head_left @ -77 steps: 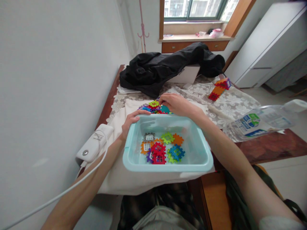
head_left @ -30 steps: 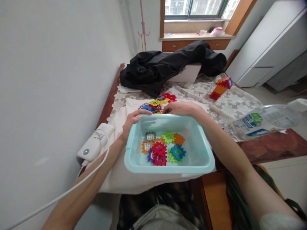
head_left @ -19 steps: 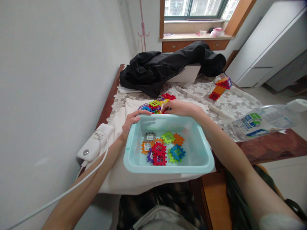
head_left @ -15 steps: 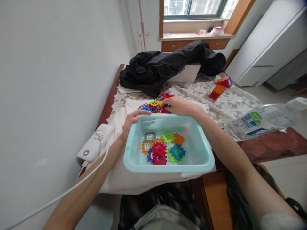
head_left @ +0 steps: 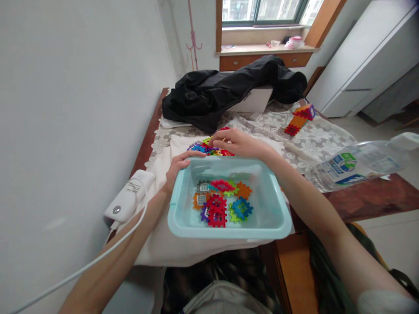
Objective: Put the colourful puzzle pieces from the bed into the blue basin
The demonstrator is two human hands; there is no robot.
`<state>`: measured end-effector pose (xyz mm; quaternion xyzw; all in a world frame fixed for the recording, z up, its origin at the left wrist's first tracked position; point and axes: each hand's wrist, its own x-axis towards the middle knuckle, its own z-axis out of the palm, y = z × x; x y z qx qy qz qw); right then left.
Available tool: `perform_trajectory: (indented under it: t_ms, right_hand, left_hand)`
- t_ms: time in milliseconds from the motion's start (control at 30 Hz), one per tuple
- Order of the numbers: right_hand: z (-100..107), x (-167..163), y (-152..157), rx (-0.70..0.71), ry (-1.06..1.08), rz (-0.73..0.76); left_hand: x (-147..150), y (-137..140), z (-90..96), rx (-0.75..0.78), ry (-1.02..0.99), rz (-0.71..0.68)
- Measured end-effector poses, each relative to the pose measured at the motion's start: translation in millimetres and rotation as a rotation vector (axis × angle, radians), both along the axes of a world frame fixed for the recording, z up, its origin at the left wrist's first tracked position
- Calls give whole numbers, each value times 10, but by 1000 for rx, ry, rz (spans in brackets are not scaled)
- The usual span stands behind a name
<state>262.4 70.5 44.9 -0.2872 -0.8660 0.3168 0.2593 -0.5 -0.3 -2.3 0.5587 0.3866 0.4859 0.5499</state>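
A light-blue plastic basin (head_left: 230,232) is in front of me, with my left hand (head_left: 178,168) closed on its far left rim. Several interlocking plastic tiles are spread over its floor, among them a blue tile (head_left: 242,208), an orange tile (head_left: 243,190) and red tiles (head_left: 217,214). One red tile (head_left: 223,186) near the far wall looks smeared by motion. Beyond the far rim is a pile of coloured tiles (head_left: 196,147), partly hidden. My right hand (head_left: 234,143) is over this pile, fingers curled down; what they hold is hidden.
A clear plastic bottle (head_left: 356,163) lies at the right. Further back are a small structure of joined tiles (head_left: 299,118) and a black cloth (head_left: 209,93) over a white box. A white power bank (head_left: 131,196) with its cable is beside my left forearm.
A red tile has come into the basin near its far wall. My right hand has shifted slightly left over the pile. The left hand keeps its hold on the rim.
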Motion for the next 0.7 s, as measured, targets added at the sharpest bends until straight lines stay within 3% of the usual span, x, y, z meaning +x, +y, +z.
perform_trajectory:
  t_ms: [133,267,400,700]
  right_hand:
    - [-145,87,127,30,-383,-165]
    - [-197,140,207,-21,-577,-33]
    - [-190,142,236,40,-626,141]
    - [-235,144,268,76,-570,175]
  left_hand:
    - [22,-1,37,-47,-47,-27]
    - [27,11,30,-63,-81,-40]
    - [24,20,22,-61,-88,-47]
    - [34,-5,48,-72,-74,-14]
